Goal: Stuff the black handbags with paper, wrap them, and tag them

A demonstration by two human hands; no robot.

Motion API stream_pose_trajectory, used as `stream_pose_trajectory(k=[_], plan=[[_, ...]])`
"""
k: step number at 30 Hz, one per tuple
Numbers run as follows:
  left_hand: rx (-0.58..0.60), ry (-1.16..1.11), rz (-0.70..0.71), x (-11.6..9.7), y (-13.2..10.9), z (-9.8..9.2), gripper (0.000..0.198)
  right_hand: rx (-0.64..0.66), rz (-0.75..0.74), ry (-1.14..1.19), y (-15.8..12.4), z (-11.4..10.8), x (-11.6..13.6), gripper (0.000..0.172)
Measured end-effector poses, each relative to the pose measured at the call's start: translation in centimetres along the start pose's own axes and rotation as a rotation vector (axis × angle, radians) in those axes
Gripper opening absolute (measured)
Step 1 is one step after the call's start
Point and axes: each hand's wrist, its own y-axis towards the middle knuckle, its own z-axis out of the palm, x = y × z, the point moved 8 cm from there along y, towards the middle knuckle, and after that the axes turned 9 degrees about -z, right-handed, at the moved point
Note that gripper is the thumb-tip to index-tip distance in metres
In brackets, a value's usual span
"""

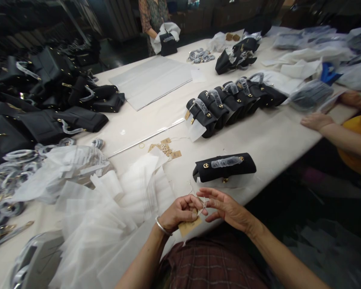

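Close to my body, my left hand (185, 210) pinches a tan hang tag (189, 227) by its upper end. A white string loop (203, 205) rises from the tag between my two hands. My right hand (228, 209) reaches in from the right with its fingers stretched and apart, the fingertips at the string. Whether they touch the string is hard to tell. Just beyond my hands lies a black handbag (225, 166) with a plastic-wrapped handle and gold fittings. White tissue (237, 182) shows under its front edge.
Several black bags (231, 102) stand in a row behind. Loose hang tags (167, 149) and a stack of white sheets (150, 180) lie left of centre. Black bags (48, 104) and wrapped straps (12, 176) are heaped at left. One person's hand (317, 120) rests at right; another person handles a bag (168, 44) at the back.
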Motion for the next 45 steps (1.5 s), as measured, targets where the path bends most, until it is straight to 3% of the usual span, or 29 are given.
stream_pose_trajectory(k=[4,10,17,22,27,31,36,39,43,45], plan=[[0.002,-0.073,0.017,0.0,-0.4,-0.4,0.036,-0.001,0.056,-0.021,0.3,0.6,-0.5,0.062],[0.012,-0.127,0.063,0.0,-0.5,-0.7,0.038,0.007,0.115,-0.034,0.6,1.0,-1.2,0.042],[-0.008,-0.080,0.043,0.5,-0.5,-1.3,0.036,0.031,0.147,0.077,0.5,1.1,-1.6,0.048],[-0.059,0.028,-0.017,1.1,-0.5,-1.5,0.033,-0.043,0.165,0.104,0.4,0.7,-2.0,0.037],[-0.137,0.038,-0.061,1.6,-0.4,-1.9,0.035,-0.080,0.093,0.163,-0.4,0.2,-0.7,0.030],[-0.124,0.064,-0.059,2.4,-0.1,-2.5,0.037,-0.117,-0.071,0.232,-1.1,-1.2,1.1,0.020],[-0.047,0.151,-0.053,3.1,0.7,-2.7,0.043,-0.334,-0.181,0.502,-1.9,-3.9,1.5,0.018],[-0.105,0.389,0.024,0.2,1.3,-2.2,0.036,-0.458,-0.203,0.553,-1.9,-5.1,1.6,0.020],[-0.407,0.746,0.264,-7.7,3.0,-0.7,0.023,-0.495,-0.308,0.387,-1.0,-6.0,4.0,0.021],[-0.465,0.861,0.334,-10.6,5.2,0.8,0.020,-0.544,-0.338,0.284,-0.4,-6.5,5.0,0.023]])
